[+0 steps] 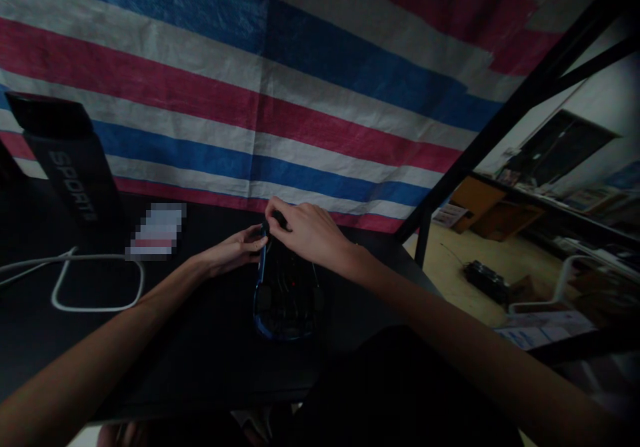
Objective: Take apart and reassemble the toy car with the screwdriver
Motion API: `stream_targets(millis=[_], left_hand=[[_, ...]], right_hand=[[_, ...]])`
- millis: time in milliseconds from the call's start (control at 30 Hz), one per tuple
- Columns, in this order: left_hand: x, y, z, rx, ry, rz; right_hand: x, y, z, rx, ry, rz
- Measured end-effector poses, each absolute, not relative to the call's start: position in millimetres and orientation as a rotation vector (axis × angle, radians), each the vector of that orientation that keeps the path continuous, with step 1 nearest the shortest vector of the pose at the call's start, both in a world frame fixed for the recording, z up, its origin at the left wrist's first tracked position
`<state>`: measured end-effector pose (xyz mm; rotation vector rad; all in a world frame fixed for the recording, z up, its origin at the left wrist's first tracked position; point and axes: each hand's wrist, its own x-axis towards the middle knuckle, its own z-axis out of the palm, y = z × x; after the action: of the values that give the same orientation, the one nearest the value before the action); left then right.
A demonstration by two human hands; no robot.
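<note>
Tabletop (200, 360): car (287, 297) (blue-edged) beneath fingers (277, 212)

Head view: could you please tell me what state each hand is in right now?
Left hand: closed, gripping the far end of the blue toy car.
Right hand: closed, pinching a black part at that same end.

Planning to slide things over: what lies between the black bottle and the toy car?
In the head view, a small white card lies there, then the left hand at the edge of the toy car.

Black table (200, 360) with toy car (286, 293), white cable (95, 308), bottle (75, 173)
</note>
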<state>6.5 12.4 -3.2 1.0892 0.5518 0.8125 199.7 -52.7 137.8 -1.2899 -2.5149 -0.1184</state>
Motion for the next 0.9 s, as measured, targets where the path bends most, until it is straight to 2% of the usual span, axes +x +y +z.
stream_targets(millis=[267, 433, 667, 767, 900], left_hand=[[6, 10, 4, 1.096, 0.614, 0.817], [6, 10, 4, 1.102, 0.649, 0.819], [5, 10, 3, 1.107, 0.684, 0.814], [5, 11, 1, 1.079, 0.68, 0.843], [7, 14, -1, 1.025, 0.709, 0.892]], right_hand=[[196, -37, 141, -1.626, -2.435, -0.287], [187, -21, 140, -1.485, -2.439, -0.358], [217, 34, 123, -1.095, -2.112, 0.231], [267, 42, 102, -1.263, -1.868, 0.255], [320, 26, 67, -1.393, -2.119, 0.475]])
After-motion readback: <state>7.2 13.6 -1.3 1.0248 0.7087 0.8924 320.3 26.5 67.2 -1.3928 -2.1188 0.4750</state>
